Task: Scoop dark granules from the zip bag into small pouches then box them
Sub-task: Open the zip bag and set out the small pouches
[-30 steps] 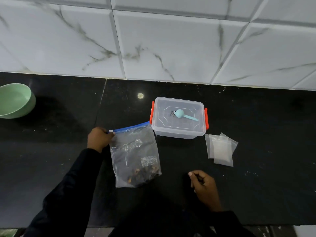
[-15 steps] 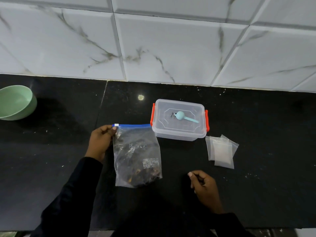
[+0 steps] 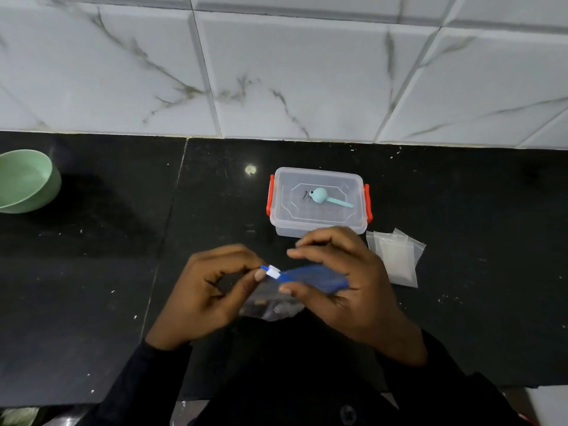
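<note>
Zip bag [image 3: 310, 279] held up off the tabletop [image 3: 92, 272] in front of the box [image 3: 285, 186], both hands on its blue top; left hand [image 3: 212, 290] fingers pinch the end by the white slider [image 3: 273, 271]; right hand [image 3: 347, 284] fingers and thumb pinch the strip further along.

Risks, as judged:
- a sharp tug on the slider could jerk the hanging bag and throw granules [image 3: 261, 302] out; both grips are at the top only
- the scoop [image 3: 321, 196] lies loose on the box lid; lifting the lid first would tip it off

Containers:
- bag: small dark heap at the bottom
- box: lid on, orange latches down; contents can't be made out
- pouches [image 3: 396, 259]: flat stack just right of the box, look unfilled
- green bowl [image 3: 49, 192], far left: nothing seen inside
</note>
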Demonstrator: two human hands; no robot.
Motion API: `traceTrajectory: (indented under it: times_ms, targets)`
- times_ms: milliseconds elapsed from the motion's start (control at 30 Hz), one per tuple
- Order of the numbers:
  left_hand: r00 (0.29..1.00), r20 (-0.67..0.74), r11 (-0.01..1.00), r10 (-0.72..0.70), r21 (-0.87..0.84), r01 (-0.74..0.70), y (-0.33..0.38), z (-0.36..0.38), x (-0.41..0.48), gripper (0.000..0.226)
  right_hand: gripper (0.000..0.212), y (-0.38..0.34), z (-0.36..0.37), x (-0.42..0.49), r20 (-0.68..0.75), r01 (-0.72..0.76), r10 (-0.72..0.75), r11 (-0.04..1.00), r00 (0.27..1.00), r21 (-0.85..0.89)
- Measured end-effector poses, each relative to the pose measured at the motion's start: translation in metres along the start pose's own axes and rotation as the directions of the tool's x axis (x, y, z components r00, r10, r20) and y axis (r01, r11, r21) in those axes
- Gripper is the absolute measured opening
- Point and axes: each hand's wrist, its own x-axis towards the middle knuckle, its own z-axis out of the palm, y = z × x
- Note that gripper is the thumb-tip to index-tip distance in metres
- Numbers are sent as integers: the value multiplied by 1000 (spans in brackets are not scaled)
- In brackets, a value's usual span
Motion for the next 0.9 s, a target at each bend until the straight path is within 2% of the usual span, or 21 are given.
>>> traceTrajectory:
  times_ms: [100, 233, 300, 433, 700, 900]
  targets:
    - [996, 19, 995, 89, 52, -90, 8, 3, 3, 18, 39, -8, -4, 7, 41, 88, -86, 995, 995, -47]
    - [992, -33, 992, 121, 36, -120, 10, 7, 3, 12, 25, -5, -2, 1, 93, 18, -26, 997, 995, 77]
    - [991, -58, 993, 121, 23, -120, 12, 11, 0, 11, 23, -6, -1, -3, 69, -30, 23, 994, 997, 101]
    - [990, -101, 995, 99, -11, -100, 17, 19, -3, 9, 31, -7, 1, -4, 38, -98, 93, 982, 995, 161]
    - [979, -201, 987, 26, -149, -56, 20, 28, -6, 11, 26, -2, 1, -2, 57, -59, 54, 993, 997, 100]
    - [938, -341, 981, -67, -196, -1, 20, 28, -11, 15, 21, 13, -8, -12, 97, -109, 109, 994, 989, -1]
